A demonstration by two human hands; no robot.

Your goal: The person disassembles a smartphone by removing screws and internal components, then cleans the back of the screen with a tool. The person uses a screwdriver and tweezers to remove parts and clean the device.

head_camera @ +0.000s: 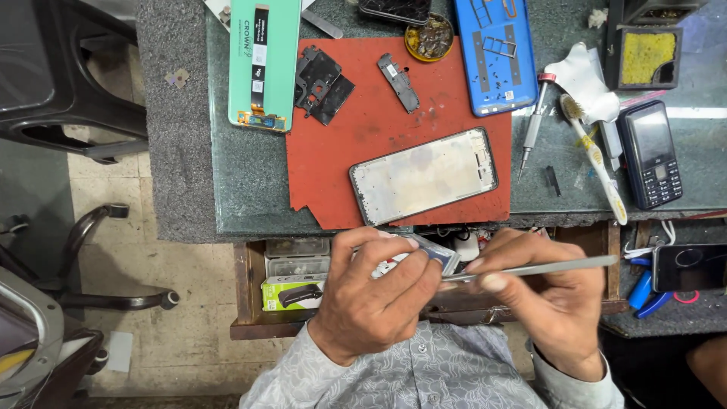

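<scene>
The left hand (371,299) grips a small flat phone part (435,256) between thumb and fingers, held over the open drawer (246,288) just below the bench edge. The right hand (549,303) is closed on metal tweezers (530,269), whose tips meet the part at its near edge. What kind of part it is cannot be told; the fingers hide most of it.

Risks, judged from this position:
- The part is held in the air, not on the red work mat (379,129). A slip of the tweezers can flick it, or a piece of it, into the drawer clutter.
- Too much force at the tips can bend or scratch the part.
- Both forearms hang unsupported, so tremor carries straight to the tips.

On the mat, a bare phone frame (422,176) lies close to the bench edge; a raised wrist can push it off. Two black covers (322,85) lie farther back. A blue back cover (494,53), a screwdriver (534,125) and a brush (594,155) lie to the right, and a keypad phone (650,154) lies beyond them.
</scene>
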